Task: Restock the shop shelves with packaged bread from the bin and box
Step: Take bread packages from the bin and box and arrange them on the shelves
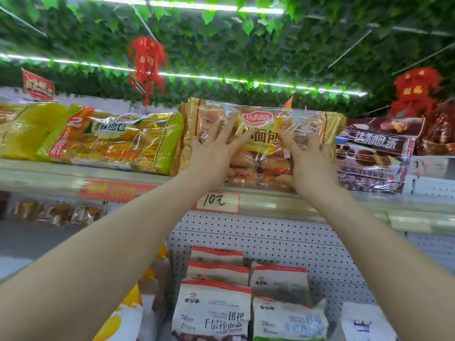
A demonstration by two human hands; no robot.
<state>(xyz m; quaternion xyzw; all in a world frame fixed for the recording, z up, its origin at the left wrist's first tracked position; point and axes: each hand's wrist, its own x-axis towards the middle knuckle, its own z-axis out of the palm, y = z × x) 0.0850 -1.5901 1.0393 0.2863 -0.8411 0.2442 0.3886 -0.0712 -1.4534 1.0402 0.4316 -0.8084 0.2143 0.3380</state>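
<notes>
Pressing flat, fingers splayed, nothing clenched: left hand (216,148) and right hand (312,163) on crinkly clear-and-gold bread pack (266,119) | pack lies at top shelf (49,175) front edge, between glossy yellow-green pack (110,141) and dark pie pack (374,153) | handwritten paper price tag (216,201) below.

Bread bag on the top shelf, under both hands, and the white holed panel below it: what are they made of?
Bread bag: thin plastic film, glossy, clear in the middle with gold printed ends; glare streaks, crinkles and rolls showing through. White panel: probably painted sheet metal, matte; even rows of holes, though coated board is possible.
</notes>
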